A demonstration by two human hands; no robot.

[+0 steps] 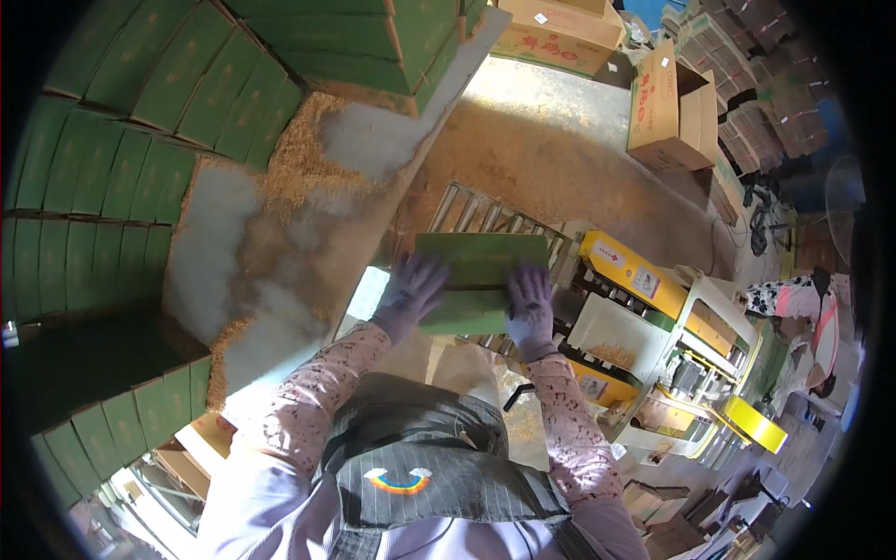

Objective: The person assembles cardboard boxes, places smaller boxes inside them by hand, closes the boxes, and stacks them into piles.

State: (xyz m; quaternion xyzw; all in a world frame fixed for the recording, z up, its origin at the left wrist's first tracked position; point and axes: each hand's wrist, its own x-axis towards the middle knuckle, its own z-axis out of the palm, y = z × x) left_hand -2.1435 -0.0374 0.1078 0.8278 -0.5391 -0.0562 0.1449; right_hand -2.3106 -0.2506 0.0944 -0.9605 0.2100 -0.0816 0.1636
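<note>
A green cardboard box (481, 259) lies in front of my body, at the end of a roller conveyor (462, 207); a seam runs across its top. My left hand (411, 294), in a purple glove, grips its left side with the fingers spread over the edge. On the opposite side my right hand (530, 313), gloved alike, holds the right edge, fingers pointing away from me. The fingertips of both hands are slightly blurred, and the box's underside is hidden. To the right of the box stands a carton-sealing machine with yellow side rails (635, 280).
Stacked green boxes (103, 177) fill the left side, with another stack (373, 56) at the far left. Grain-like brown bits (313, 149) litter the grey floor. Open brown cartons (653, 107) stand far right. Beyond the machine is a person in a pink-and-patterned top (793, 299).
</note>
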